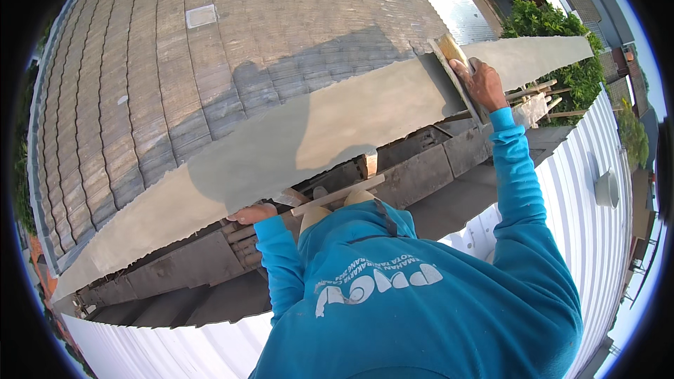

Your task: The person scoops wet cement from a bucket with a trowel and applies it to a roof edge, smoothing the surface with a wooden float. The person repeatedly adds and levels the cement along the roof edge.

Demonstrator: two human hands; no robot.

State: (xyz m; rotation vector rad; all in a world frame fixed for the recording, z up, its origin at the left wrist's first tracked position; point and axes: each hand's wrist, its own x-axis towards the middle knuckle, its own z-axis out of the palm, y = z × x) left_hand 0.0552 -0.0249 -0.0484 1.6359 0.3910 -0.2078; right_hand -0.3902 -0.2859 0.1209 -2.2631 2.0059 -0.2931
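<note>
My right hand (483,84) is closed on a long wooden plastering float (445,67), its fingers around the handle side. The float lies crosswise over a smooth grey plastered ledge (365,118), toward its right part. Down at the ledge's near edge is my left hand (254,213), fingers curled against that edge, with no tool visible in it. The far side of the ledge meets a tiled roof (140,63). Part of each hand's grip is hidden from above.
Below the ledge run a wooden batten (338,195), dark grey panels (414,174) and bamboo poles (246,244), with open gaps between. White corrugated sheeting (572,175) slopes behind me on the right. Green foliage (544,21) and other roofs lie beyond the ledge's right end.
</note>
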